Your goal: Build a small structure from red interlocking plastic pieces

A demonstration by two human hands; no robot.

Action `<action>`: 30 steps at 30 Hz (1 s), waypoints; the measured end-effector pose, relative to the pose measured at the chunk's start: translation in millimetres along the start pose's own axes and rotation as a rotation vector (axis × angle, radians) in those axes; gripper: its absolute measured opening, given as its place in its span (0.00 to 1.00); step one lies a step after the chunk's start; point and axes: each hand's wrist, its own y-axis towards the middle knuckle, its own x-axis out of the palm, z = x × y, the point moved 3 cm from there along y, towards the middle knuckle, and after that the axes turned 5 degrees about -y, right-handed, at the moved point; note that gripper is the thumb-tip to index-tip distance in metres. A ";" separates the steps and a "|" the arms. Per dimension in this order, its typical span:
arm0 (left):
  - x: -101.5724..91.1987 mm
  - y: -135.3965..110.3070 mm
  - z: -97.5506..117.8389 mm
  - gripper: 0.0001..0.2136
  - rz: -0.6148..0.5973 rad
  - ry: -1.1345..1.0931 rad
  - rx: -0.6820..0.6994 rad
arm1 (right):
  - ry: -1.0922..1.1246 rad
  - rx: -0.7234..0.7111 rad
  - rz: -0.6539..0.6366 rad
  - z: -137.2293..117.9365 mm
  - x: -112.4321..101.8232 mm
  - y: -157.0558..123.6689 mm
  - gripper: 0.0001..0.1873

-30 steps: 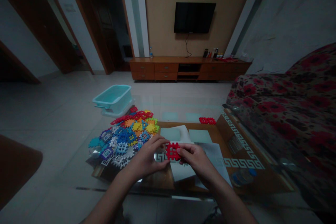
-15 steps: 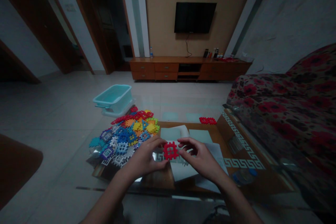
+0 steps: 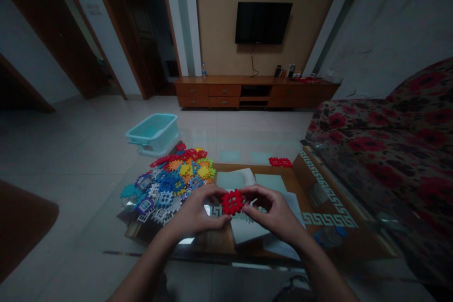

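Note:
A red plastic building piece (image 3: 232, 202) with notched edges and small window holes is held up between my two hands, above the glass table. My left hand (image 3: 202, 207) grips its left side, thumb below and fingers above. On its right edge the thumb and fingers of my right hand (image 3: 272, 205) are closed. Left of my hands lies a heap of interlocking pieces (image 3: 164, 184) in red, orange, yellow, blue, purple and white. Two red pieces (image 3: 280, 162), seemingly joined, lie at the table's far side.
Behind the heap stands a light-blue plastic tub (image 3: 153, 132). White papers (image 3: 244, 226) are visible under my hands, and a bottle with a blue cap (image 3: 331, 236) is at the right. A flowered sofa (image 3: 385, 137) borders the right side; a TV cabinet (image 3: 222, 90) stands far ahead.
The red piece has turned and tilted a little in my fingers. My right hand has closed in on its right edge, and the piece has shifted slightly right.

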 end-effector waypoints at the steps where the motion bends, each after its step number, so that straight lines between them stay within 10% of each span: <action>1: 0.5 0.4 0.6 0.19 -0.009 -0.004 0.001 | 0.001 0.001 0.001 0.7 0.0 0.1 0.16; 30: 14.4 -4.1 3.0 0.19 -0.121 0.038 -0.106 | -0.149 0.047 -0.001 -2.5 9.7 -0.6 0.11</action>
